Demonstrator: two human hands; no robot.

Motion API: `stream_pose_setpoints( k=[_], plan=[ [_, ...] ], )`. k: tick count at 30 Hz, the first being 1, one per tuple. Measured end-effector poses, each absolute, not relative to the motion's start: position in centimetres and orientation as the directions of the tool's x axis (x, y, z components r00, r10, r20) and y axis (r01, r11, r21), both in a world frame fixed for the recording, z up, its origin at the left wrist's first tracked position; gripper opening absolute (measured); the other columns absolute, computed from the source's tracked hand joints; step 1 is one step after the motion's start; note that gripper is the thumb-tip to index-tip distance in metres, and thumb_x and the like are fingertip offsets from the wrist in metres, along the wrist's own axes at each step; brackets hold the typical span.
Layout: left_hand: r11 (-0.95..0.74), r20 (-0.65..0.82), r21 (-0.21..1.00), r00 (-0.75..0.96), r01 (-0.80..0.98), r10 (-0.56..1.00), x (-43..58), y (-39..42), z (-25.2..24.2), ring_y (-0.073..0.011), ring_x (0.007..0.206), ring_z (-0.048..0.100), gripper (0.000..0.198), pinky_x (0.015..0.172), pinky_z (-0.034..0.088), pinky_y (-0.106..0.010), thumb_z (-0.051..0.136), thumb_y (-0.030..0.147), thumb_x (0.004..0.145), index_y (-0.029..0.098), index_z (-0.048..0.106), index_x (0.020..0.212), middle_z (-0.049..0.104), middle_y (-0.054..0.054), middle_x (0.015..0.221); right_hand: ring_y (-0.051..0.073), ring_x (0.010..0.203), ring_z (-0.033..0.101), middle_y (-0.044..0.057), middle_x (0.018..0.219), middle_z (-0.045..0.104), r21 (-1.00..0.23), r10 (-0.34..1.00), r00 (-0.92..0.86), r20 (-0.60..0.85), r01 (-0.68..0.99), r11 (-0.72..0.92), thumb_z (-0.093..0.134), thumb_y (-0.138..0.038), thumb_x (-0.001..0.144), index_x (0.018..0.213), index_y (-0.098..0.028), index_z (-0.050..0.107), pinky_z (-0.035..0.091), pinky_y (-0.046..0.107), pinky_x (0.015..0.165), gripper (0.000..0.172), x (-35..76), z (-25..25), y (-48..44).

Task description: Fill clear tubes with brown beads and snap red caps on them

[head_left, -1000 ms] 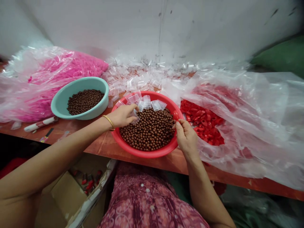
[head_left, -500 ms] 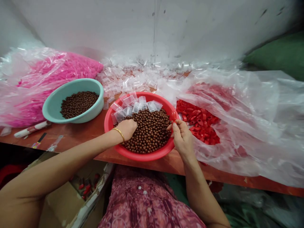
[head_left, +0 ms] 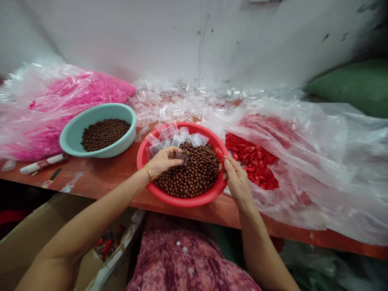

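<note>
A red basin stands in front of me, filled with small round brown balls. Several clear plastic containers lie on the balls along its far side. My left hand, with a gold bracelet at the wrist, is closed on one clear plastic container above the balls; what is inside it I cannot tell. At the basin's right rim my right hand pinches a glossy red plastic piece, which points up and left from the fingertips.
Left stands a teal bowl of brown balls, beside a bag of pink pieces. Clear containers are heaped along the wall. Right, a plastic bag spills red plastic pieces. Below the table edge sits a cardboard box.
My left hand has risen out of the balls and turned, bringing a clear container into view. My right hand still pinches the red piece at the rim. The camera view has shifted slightly.
</note>
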State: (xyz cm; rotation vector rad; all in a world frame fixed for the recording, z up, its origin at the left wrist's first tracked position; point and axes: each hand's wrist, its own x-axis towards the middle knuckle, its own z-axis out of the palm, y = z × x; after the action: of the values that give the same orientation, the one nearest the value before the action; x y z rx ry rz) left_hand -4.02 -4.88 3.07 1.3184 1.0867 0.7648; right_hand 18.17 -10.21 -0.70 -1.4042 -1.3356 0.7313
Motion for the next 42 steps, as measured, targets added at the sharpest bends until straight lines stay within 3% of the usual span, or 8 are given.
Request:
stream_pose_setpoints(
  k=[4,10,16,20,25,31,36,42],
  plan=[
    [0.190,-0.143,0.976,0.346,-0.107,0.927,-5.0,-6.4,3.0,-0.0137,0.086,0.062,0.036,0.078,0.047,-0.026,0.073,0.020,0.062,0.014,0.053,0.092,0.066,-0.004,0.095,0.007,0.049,0.046,-0.002,0.071,0.057,-0.989,0.981,0.176,0.078,0.135,0.054,0.052,-0.047,0.079,0.082,-0.019,0.055,0.038,0.022,0.049,0.029,17.5,0.6,-10.0],
    [0.246,-0.204,0.966,0.346,-0.081,0.916,-5.4,-8.3,2.2,-0.0124,0.071,0.063,0.042,0.054,0.043,-0.018,0.072,0.037,0.066,0.014,0.050,0.095,0.066,-0.005,0.088,0.004,0.042,0.041,-0.005,0.066,0.054,-0.997,0.998,0.009,-0.059,-0.051,-0.058,0.056,-0.045,0.072,0.077,-0.018,0.054,0.031,0.018,0.039,0.027,15.1,1.3,-9.5],
    [0.289,-0.237,0.955,0.408,-0.069,0.882,-5.2,-8.9,2.4,-0.0082,0.059,0.059,0.037,0.054,0.042,-0.018,0.068,0.037,0.068,0.013,0.054,0.093,0.063,-0.001,0.075,0.005,0.042,0.039,-0.006,0.063,0.053,-0.998,0.997,-0.074,0.004,0.062,0.009,0.063,-0.036,0.069,0.089,-0.019,0.058,0.034,0.020,0.041,0.028,13.3,1.4,-8.6],
    [0.309,-0.251,0.950,0.455,-0.056,0.855,-5.1,-8.9,2.6,-0.0077,0.056,0.057,0.030,0.053,0.042,-0.019,0.062,0.034,0.069,0.013,0.054,0.089,0.061,0.000,0.071,0.011,0.064,0.057,-0.001,0.077,0.064,-0.986,0.967,-0.234,0.103,0.105,0.130,0.063,-0.031,0.071,0.091,-0.018,0.063,0.047,0.025,0.064,0.024,13.0,2.1,-7.5],
    [0.325,-0.282,0.946,0.459,-0.016,0.843,-5.1,-8.8,2.4,-0.0058,0.046,0.050,0.029,0.044,0.039,-0.018,0.056,0.028,0.064,0.014,0.051,0.089,0.056,0.003,0.063,0.018,0.088,0.063,0.002,0.090,0.070,-0.959,0.866,-0.479,0.144,0.147,0.241,0.063,-0.026,0.070,0.089,-0.018,0.068,0.046,0.033,0.085,0.022,12.6,2.4,-6.2],
    [0.190,-0.205,0.979,0.449,0.079,0.870,-5.1,-9.0,2.4,-0.0040,0.044,0.044,0.030,0.043,0.036,-0.016,0.063,0.021,0.059,0.014,0.050,0.086,0.047,0.009,0.055,0.014,0.071,0.058,0.001,0.078,0.065,-0.934,0.945,-0.257,0.202,0.240,0.265,0.060,-0.027,0.070,0.087,-0.017,0.066,0.049,0.028,0.070,0.020,11.9,1.6,-6.2],
    [0.182,-0.194,0.981,0.437,0.071,0.878,-4.9,-9.2,2.1,-0.0049,0.048,0.049,0.031,0.048,0.042,-0.018,0.064,0.028,0.065,0.014,0.048,0.088,0.055,0.005,0.064,0.008,0.047,0.042,-0.003,0.071,0.052,-0.999,0.955,-0.295,-0.013,0.040,-0.001,0.048,-0.032,0.075,0.104,-0.020,0.058,0.042,0.022,0.041,0.033,12.6,1.7,-7.1],
    [0.100,-0.144,0.987,0.420,0.126,0.896,-4.8,-9.3,1.9,-0.0044,0.047,0.046,0.030,0.045,0.042,-0.018,0.063,0.031,0.068,0.014,0.050,0.088,0.050,0.005,0.064,0.009,0.053,0.054,0.001,0.078,0.061,-0.956,0.932,-0.343,0.117,0.214,0.199,0.044,-0.031,0.084,0.118,-0.018,0.056,0.049,0.025,0.054,0.038,12.5,2.1,-7.6]
  ],
)
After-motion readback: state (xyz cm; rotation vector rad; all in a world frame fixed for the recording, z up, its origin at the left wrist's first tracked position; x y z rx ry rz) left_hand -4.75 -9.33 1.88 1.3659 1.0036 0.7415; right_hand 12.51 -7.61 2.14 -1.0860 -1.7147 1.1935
